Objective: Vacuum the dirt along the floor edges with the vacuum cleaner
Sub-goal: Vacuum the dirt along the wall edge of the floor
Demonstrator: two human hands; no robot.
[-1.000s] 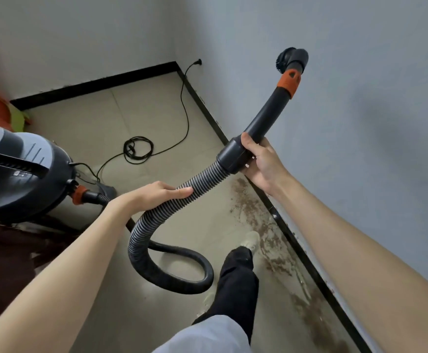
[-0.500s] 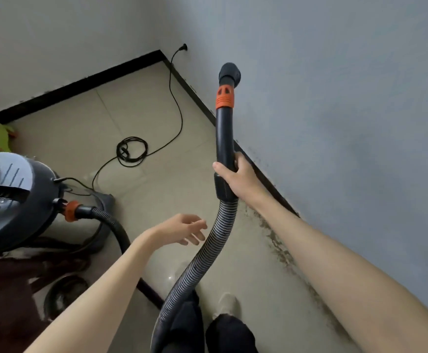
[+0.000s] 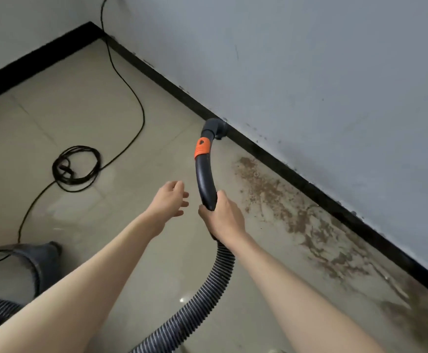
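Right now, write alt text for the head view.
The right hand grips the black vacuum wand, its nozzle down by the black baseboard beyond a brown dirt patch. The left hand hovers open beside the wand; a ribbed hose trails back.

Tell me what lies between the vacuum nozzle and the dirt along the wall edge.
Nothing visible. The nozzle sits by the black baseboard, with bare tile up to the brown dirt. The coiled cord lies away on the other side.
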